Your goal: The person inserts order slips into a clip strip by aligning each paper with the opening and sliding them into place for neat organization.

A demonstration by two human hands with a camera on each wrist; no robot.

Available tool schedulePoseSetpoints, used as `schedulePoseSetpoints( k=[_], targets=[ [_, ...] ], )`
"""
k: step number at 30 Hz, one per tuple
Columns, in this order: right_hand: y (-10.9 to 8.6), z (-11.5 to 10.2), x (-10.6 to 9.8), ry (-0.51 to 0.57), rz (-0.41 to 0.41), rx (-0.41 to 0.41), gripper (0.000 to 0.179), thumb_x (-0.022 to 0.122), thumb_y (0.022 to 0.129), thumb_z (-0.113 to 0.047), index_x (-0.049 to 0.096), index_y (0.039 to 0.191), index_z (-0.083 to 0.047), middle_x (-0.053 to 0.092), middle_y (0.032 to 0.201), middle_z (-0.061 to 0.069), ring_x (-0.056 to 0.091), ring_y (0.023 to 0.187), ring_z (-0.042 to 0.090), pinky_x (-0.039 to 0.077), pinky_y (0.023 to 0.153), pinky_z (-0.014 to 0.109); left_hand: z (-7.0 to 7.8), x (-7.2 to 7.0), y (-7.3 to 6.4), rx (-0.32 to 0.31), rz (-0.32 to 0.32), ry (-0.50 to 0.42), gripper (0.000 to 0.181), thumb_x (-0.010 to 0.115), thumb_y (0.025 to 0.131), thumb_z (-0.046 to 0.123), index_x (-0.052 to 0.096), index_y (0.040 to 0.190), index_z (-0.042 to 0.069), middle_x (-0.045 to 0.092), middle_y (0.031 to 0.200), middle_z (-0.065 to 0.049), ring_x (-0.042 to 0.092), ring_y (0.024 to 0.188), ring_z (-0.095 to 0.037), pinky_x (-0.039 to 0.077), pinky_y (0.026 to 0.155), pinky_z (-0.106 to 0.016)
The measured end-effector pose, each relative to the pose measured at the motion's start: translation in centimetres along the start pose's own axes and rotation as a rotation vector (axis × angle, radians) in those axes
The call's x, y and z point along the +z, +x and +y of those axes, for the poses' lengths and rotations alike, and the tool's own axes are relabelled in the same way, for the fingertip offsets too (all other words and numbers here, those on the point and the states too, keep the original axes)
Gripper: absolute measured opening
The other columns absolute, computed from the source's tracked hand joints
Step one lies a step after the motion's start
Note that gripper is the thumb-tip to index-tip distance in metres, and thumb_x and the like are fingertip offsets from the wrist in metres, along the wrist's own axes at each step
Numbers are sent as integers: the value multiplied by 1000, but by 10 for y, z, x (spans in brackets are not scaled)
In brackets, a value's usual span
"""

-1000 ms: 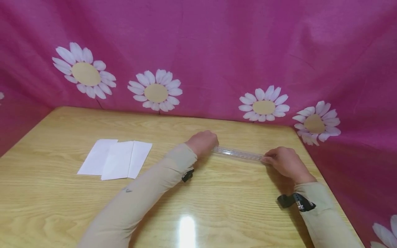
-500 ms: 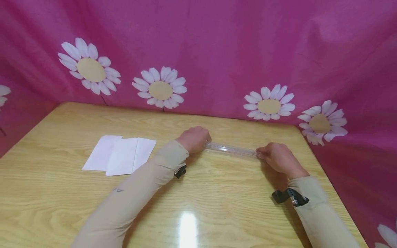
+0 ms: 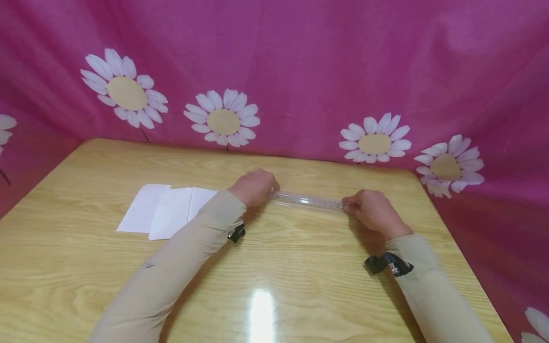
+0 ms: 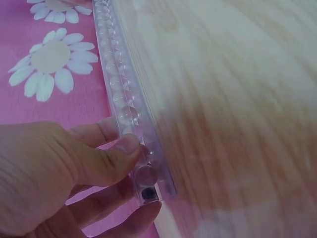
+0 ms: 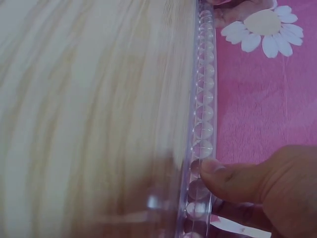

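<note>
A long clear plastic strip (image 3: pixel 306 200), with a row of round bead-like shapes along it, stretches between both hands over the table's right half. My left hand (image 3: pixel 255 187) pinches its left end; in the left wrist view the thumb lies on the near face of the strip (image 4: pixel 116 79) and the fingers are behind it. At the other end my right hand (image 3: pixel 375 212) pinches the strip with the thumb on top, as the right wrist view shows on the strip (image 5: pixel 203 119). Whether its lower edge touches the table, I cannot tell.
Overlapping white papers (image 3: pixel 169 214) lie on the wooden table (image 3: pixel 291 276) at the left, partly covered by my left forearm. A pink curtain (image 3: pixel 300 71) with daisies hangs behind the table and along its sides.
Both hands have moved left and slightly away from me with the strip between them. My left sleeve now covers part of the rightmost paper. The view has also shifted a little.
</note>
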State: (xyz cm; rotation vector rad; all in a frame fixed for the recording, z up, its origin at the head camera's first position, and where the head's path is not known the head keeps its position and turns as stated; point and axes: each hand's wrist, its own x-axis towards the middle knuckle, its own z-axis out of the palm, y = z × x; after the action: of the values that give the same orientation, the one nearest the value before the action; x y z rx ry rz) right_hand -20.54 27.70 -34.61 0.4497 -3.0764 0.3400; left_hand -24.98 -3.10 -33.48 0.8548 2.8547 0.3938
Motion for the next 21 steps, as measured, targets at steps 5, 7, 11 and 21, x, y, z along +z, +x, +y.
schedulePoseSetpoints(
  k=[5, 7, 11, 21],
  targets=[
    [7, -7, 3, -9, 6, -20, 26, 72, 94, -11, 76, 119, -5, 77, 112, 22, 72, 102, 39, 56, 90, 54, -10, -1, -5, 3, 12, 12, 30, 62, 98, 4, 75, 124, 12, 72, 133, -9, 66, 129, -30, 49, 114, -42],
    [10, -9, 4, -5, 7, -25, 26, 72, 94, -11, 76, 119, -5, 77, 112, 22, 72, 103, 39, 56, 91, 53, -14, -1, -7, -7, 14, 3, 32, 61, 97, 2, 76, 124, 12, 72, 133, -9, 65, 130, -30, 49, 114, -42],
    [14, -13, 7, 11, 14, -44, 25, 72, 94, -10, 77, 118, -4, 78, 112, 21, 73, 102, 38, 57, 92, 53, -20, 0, -10, -22, 27, -15, 38, 55, 96, -5, 76, 123, 12, 73, 132, -10, 66, 129, -31, 51, 112, -42],
    [28, -30, 14, -3, 31, -85, 25, 68, 97, -10, 77, 120, -6, 78, 104, 20, 72, 92, 34, 57, 84, 51, -42, -5, -24, -1, 76, -10, 40, 52, 94, -5, 78, 118, 12, 76, 125, -11, 69, 123, -34, 54, 107, -46]
  ],
)
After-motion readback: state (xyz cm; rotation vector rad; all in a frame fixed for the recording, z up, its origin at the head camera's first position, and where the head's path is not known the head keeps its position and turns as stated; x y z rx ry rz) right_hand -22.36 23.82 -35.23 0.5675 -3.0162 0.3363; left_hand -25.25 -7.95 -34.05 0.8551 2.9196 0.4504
